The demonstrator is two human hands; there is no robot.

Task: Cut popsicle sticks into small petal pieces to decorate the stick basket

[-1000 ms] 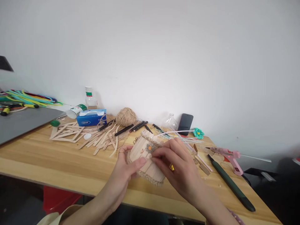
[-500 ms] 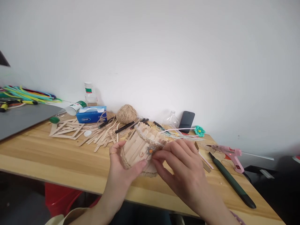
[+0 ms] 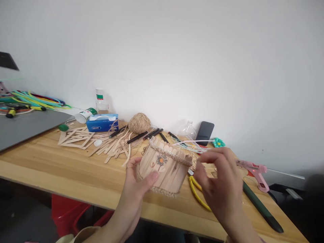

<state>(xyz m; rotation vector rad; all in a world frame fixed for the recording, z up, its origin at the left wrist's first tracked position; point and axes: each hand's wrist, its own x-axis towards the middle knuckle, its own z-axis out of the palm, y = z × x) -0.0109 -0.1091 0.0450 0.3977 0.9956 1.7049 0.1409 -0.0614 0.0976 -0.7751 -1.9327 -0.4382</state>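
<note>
My left hand grips a small craft-stick pot above the front of the table, thumb on its face and fingers behind it. Braided twine runs round the pot's top and bottom edges. A grey flower with an orange centre and small pale petal shapes sit on its front, above my thumb. My right hand is raised to the right of the pot, apart from it, with fingers curled and thumb near the forefinger. Whatever those fingertips pinch, if anything, cannot be made out. Yellow-handled pliers lie below, partly hidden by that hand.
Behind lie loose craft sticks, a ball of twine, a blue tissue pack and black pens. To the right are a pink glue gun, a dark green tool, a phone and a teal flower.
My right hand has left the flower on the pot's face and moved right. The pot has turned, showing more of its front. The yellow-handled pliers have come into view.
</note>
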